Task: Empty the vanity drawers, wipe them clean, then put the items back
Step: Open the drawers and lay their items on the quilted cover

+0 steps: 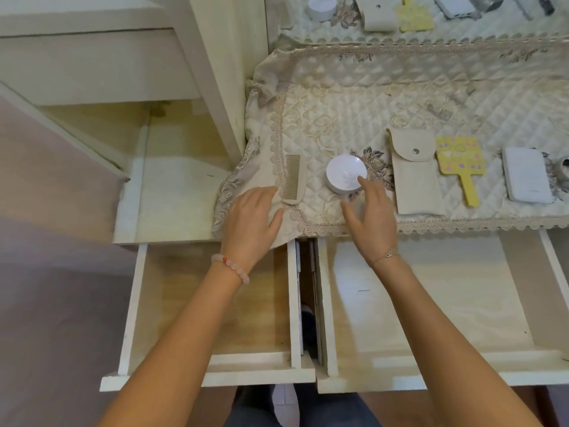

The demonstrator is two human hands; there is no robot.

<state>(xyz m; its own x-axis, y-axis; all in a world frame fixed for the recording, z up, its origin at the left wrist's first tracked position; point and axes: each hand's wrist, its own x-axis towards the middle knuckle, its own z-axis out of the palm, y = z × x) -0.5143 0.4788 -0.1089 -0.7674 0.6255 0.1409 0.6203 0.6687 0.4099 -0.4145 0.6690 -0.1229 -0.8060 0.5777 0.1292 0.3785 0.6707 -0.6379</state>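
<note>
Two vanity drawers stand pulled out below the tabletop, the left drawer (172, 303) and the right drawer (446, 303), both with bare wooden bottoms. On the quilted cloth (400, 97) lie a beige comb (294, 178), a round white jar (345, 177), a beige snap pouch (414, 174), a yellow hand mirror (461, 161) and a white flat box (526, 175). My left hand (251, 221) lies with straight fingers on the cloth's edge, just left of the comb. My right hand (371, 217) is spread, its fingertips touching the jar's near rim.
A mirror at the back reflects the items on the cloth. A tall cabinet (92, 63) stands to the left, with a lower open shelf (172, 192) beneath it. A grey metallic object (564, 167) sits at the right edge. My feet show under the drawers.
</note>
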